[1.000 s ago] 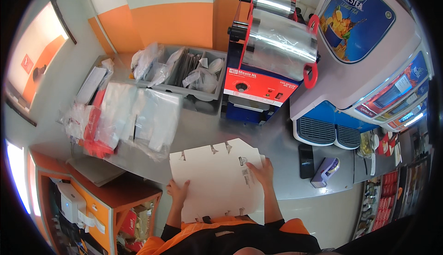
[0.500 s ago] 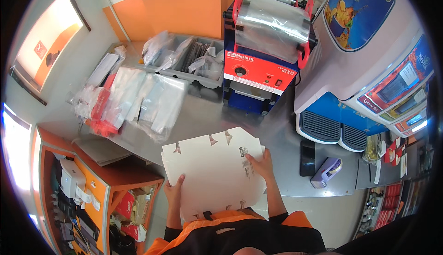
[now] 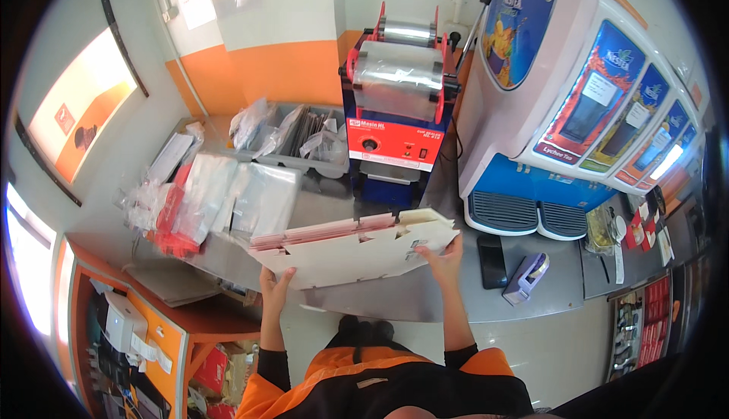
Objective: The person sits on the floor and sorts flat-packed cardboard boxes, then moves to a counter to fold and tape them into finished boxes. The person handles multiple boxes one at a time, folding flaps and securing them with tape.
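Note:
Between my two hands is a stack of flat cardboard box blanks (image 3: 349, 259), pale on the near face, with reddish edges showing along the top. My left hand (image 3: 275, 286) grips its left end, thumb on the near face. At the right end my right hand (image 3: 443, 259) holds on, thumb in front, near a small dark print. The fingers behind the stack are hidden. The stack is tilted up on its long edge above the front of the metal table (image 3: 425, 297).
A red and blue cup sealing machine (image 3: 395, 142) stands behind the stack, with a drink dispenser (image 3: 524, 115) to its right. Plastic bags (image 3: 266, 195) and a grey bin (image 3: 326, 165) lie left. A black phone (image 3: 492, 261) and purple tape dispenser (image 3: 525, 278) sit at right.
My hands have moved the stack forward, away from my body, and tipped it from nearly flat to steeply upright, so its layered top edges show. The view has shifted too.

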The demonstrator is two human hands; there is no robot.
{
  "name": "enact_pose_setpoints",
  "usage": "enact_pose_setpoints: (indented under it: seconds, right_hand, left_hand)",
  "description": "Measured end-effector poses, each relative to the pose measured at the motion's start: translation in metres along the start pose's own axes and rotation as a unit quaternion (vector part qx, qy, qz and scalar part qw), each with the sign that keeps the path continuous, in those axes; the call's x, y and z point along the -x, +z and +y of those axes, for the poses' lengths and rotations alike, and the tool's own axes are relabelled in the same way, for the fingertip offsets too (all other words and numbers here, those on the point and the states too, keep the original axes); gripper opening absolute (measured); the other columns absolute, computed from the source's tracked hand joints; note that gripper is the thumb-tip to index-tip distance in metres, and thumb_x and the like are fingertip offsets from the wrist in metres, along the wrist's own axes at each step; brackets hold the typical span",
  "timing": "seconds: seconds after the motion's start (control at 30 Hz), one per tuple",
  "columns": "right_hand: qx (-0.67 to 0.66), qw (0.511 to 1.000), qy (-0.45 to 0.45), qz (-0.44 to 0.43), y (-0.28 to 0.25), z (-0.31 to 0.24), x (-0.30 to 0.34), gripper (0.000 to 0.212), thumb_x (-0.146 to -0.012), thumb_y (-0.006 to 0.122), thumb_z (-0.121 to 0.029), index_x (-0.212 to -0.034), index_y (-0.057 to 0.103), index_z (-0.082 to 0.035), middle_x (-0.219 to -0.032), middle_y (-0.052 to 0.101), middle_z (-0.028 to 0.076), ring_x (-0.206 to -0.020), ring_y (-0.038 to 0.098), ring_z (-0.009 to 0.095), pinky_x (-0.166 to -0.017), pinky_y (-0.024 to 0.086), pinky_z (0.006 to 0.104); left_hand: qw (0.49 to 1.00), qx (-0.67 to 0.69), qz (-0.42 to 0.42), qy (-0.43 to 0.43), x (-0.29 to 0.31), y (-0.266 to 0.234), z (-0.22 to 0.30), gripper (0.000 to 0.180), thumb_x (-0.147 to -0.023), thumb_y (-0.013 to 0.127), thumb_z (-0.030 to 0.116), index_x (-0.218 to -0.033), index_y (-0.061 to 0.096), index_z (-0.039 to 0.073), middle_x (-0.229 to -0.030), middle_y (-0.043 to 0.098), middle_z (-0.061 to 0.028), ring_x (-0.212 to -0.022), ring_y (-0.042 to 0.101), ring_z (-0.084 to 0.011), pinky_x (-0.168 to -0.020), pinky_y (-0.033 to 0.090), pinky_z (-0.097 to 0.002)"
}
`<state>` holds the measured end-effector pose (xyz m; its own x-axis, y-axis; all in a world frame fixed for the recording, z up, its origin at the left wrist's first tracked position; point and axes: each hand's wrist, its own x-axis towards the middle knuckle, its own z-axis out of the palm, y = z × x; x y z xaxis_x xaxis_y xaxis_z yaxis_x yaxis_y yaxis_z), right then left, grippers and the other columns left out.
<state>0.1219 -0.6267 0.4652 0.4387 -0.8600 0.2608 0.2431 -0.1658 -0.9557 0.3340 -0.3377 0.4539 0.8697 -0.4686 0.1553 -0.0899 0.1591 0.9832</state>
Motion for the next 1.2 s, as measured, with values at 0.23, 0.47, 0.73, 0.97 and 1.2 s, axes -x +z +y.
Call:
enact_pose_setpoints:
  seconds: [0.23, 0.47, 0.73, 0.97, 1.2]
  right_hand:
    - [-0.070, 0.997, -0.044, 0.010, -0.015, 0.024, 0.014, 0.059, -0.075, 0.075, -0.036, -0.112, 0.044, -0.001, -0.104, 0.053, 0.008, -0.100, 0.052, 0.016, -0.087, 0.041, 0.0290]
    - [-0.046, 0.998, -0.039, 0.033, -0.002, 0.023, 0.024, 0.054, -0.093, 0.043, -0.048, -0.114, 0.051, 0.001, -0.105, 0.056, 0.010, -0.100, 0.051, 0.017, -0.090, 0.036, 0.0278]
    - [-0.092, 0.995, 0.014, 0.047, 0.006, 0.013, 0.025, 0.048, -0.097, 0.032, -0.037, -0.117, 0.053, 0.002, -0.112, 0.058, 0.011, -0.109, 0.051, 0.018, -0.096, 0.035, 0.0301]
    - [-0.105, 0.994, 0.023, 0.028, -0.008, 0.013, 0.024, 0.043, -0.096, 0.037, -0.034, -0.119, 0.050, 0.001, -0.111, 0.057, 0.011, -0.108, 0.051, 0.018, -0.097, 0.034, 0.0310]
    - [-0.045, 0.990, -0.022, 0.129, 0.013, -0.024, 0.028, 0.027, -0.093, 0.051, -0.018, -0.115, 0.048, -0.002, -0.110, 0.054, 0.009, -0.105, 0.047, 0.015, -0.095, 0.033, 0.0287]
  left_hand:
    - [0.990, 0.132, -0.052, 0.002, -0.036, -0.003, -0.012, 0.082, -0.079, 0.070, 0.044, -0.138, 0.033, 0.000, -0.130, 0.048, -0.0146, -0.120, 0.045, -0.0236, -0.104, 0.033, -0.0362]
    - [0.990, 0.087, -0.031, 0.109, -0.034, 0.022, 0.001, 0.110, -0.063, 0.080, 0.053, -0.143, 0.022, 0.003, -0.141, 0.036, -0.0158, -0.126, 0.039, -0.0254, -0.107, 0.031, -0.0398]
    - [0.993, -0.054, -0.078, 0.064, -0.040, 0.001, -0.011, 0.106, -0.065, 0.083, 0.041, -0.141, 0.024, -0.002, -0.139, 0.039, -0.0173, -0.126, 0.039, -0.0264, -0.106, 0.031, -0.0383]
    - [0.995, 0.038, -0.054, 0.074, -0.039, 0.019, 0.011, 0.109, -0.062, 0.086, 0.036, -0.142, 0.022, 0.001, -0.134, 0.040, -0.0162, -0.123, 0.040, -0.0244, -0.104, 0.032, -0.0385]
    - [0.994, -0.001, -0.020, 0.107, -0.036, 0.013, -0.004, 0.107, -0.062, 0.085, 0.040, -0.141, 0.024, 0.002, -0.125, 0.043, -0.0126, -0.118, 0.042, -0.0240, -0.102, 0.033, -0.0375]
